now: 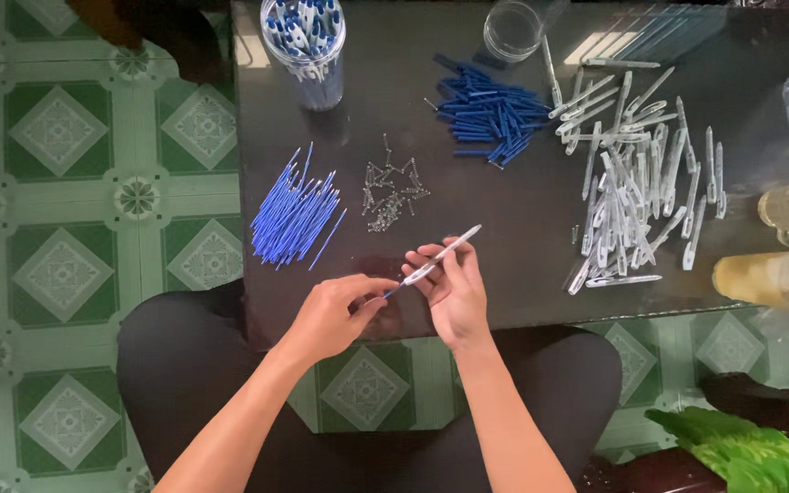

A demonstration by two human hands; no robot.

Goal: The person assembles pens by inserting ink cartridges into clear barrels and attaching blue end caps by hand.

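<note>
While both hands' fingers (431,263) pinch a clear pen barrel (445,250), springs (390,194) beyond, blue refills (292,217) left

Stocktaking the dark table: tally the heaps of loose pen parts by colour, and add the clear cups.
Blue heaps: 2 (thin refills, short caps)
Clear or white heaps: 1 (pen barrels)
Metal heaps: 1 (small springs)
Clear cups: 2 (one with finished pens, one empty)
Total: 6

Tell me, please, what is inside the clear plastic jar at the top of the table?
The clear plastic jar holds finished pens with white barrels and blue caps, standing upright and packed tight. Those on top cover the jar's bottom, so anything beneath them cannot be seen.
</note>
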